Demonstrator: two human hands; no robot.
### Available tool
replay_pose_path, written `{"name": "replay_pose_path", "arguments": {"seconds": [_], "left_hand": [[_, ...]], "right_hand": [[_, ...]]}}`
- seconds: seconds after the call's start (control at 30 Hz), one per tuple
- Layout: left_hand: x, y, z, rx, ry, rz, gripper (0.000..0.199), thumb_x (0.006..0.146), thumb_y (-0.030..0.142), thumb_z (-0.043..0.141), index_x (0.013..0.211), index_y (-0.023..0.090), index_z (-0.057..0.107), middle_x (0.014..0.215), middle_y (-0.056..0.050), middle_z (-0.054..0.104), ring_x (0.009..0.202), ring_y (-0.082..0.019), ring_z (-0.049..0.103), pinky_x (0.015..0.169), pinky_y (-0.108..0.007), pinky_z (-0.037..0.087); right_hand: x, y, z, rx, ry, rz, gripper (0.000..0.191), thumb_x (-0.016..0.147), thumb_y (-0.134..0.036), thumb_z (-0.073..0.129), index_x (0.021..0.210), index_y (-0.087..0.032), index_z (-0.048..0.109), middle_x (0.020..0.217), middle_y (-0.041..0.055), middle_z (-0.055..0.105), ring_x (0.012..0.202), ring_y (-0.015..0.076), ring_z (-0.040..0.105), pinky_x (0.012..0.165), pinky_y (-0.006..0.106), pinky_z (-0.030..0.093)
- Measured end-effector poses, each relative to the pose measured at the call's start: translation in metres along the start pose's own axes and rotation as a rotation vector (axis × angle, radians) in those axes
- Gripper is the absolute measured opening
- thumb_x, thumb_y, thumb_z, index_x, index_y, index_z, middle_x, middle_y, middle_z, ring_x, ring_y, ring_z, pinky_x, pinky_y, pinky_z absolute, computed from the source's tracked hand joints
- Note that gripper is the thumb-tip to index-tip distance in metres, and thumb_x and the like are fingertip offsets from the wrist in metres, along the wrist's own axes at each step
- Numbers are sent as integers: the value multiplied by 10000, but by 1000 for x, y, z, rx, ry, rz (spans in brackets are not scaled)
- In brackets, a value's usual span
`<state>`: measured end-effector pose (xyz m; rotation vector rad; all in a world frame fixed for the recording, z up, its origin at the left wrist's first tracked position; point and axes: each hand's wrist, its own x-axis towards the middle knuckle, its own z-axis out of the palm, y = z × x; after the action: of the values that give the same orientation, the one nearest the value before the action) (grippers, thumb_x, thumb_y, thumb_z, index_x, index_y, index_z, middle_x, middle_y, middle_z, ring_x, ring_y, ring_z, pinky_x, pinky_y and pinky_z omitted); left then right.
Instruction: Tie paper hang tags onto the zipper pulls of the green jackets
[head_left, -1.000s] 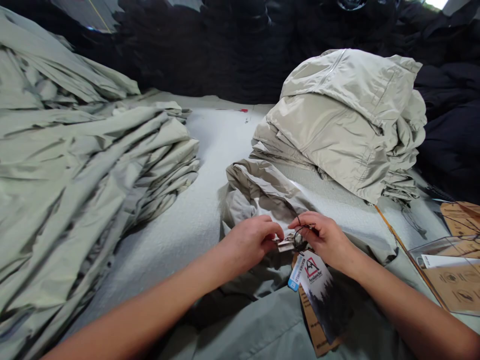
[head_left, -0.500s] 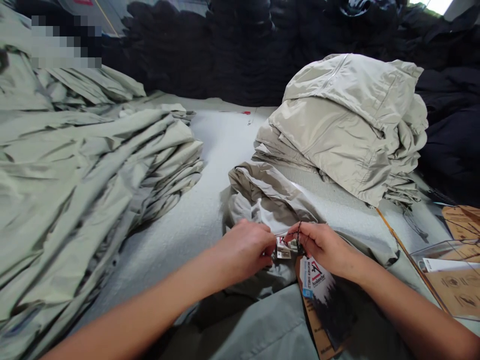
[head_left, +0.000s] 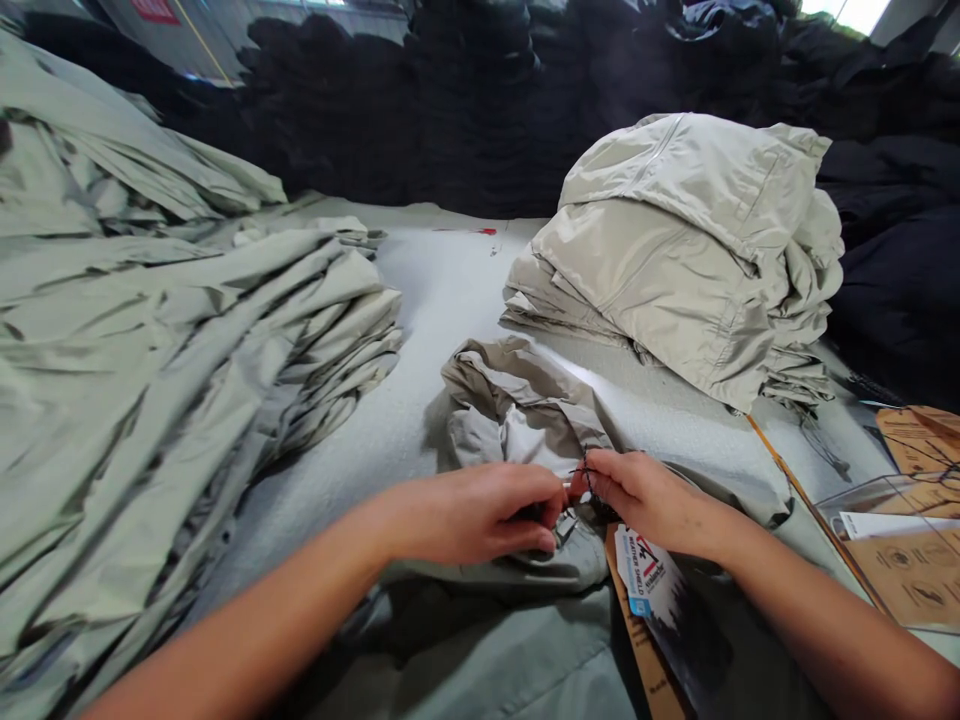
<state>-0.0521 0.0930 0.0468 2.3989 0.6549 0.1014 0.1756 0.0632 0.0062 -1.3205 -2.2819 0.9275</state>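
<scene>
A grey-beige garment (head_left: 517, 620) lies in front of me, its collar opening (head_left: 525, 390) spread on the far side. My right hand (head_left: 649, 500) pinches the thin black cord (head_left: 587, 472) of the hang tags. A white, blue and dark printed hang tag (head_left: 660, 590) dangles below it, over a brown card tag (head_left: 645, 650). My left hand (head_left: 480, 510) meets the right fingertips at the neck of the garment, thumb and fingers drawn together. What the left fingertips hold is hidden; a small white bit shows between the hands.
Piled grey-green garments (head_left: 187, 350) cover the left side. A stack of folded beige garments (head_left: 667, 250) stands at the back right. Brown tags in a clear bag (head_left: 892, 560) lie at the right edge, by an orange strip (head_left: 795, 480). Dark stacks (head_left: 450, 110) line the back.
My left hand has moved right, up against the right fingertips. The white neck label that showed between the hands is now mostly covered. The hang tags have shifted slightly right and down.
</scene>
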Motion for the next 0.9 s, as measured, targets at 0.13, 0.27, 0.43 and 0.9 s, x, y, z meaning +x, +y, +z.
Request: {"name": "replay_pose_path", "arguments": {"seconds": [0.13,0.27,0.43,0.9], "left_hand": [[7,-13,14,39,45,-144,169,948,302,447,904,200,574,703,-3,595,602,-137,500,544,-235,340],[20,-23,29,156,229,-304,124,920,221,483,893,187,599,741,-18,614,666,-154,550,603,-251,361],[29,-23,40,253,267,-334,160,899,315,567,944,206,675,940,-40,624,825,-191,608,672,-273,404],[34,-28,43,-61,330,-358,35,802,209,614,795,174,613,767,-3,623,722,-157,554,639,-254,380]], "right_hand": [[4,12,10,162,77,1,194,923,-189,426,858,-183,608,781,11,653,690,135,555,637,237,395],[5,16,17,259,156,93,142,880,-148,457,950,-193,572,717,-19,660,598,117,539,574,228,384],[5,16,20,344,200,127,106,832,-118,507,874,-199,562,679,-38,649,533,100,516,547,220,377],[7,10,22,20,323,28,148,801,-121,640,807,-218,751,797,26,741,729,161,658,673,251,453]]}}
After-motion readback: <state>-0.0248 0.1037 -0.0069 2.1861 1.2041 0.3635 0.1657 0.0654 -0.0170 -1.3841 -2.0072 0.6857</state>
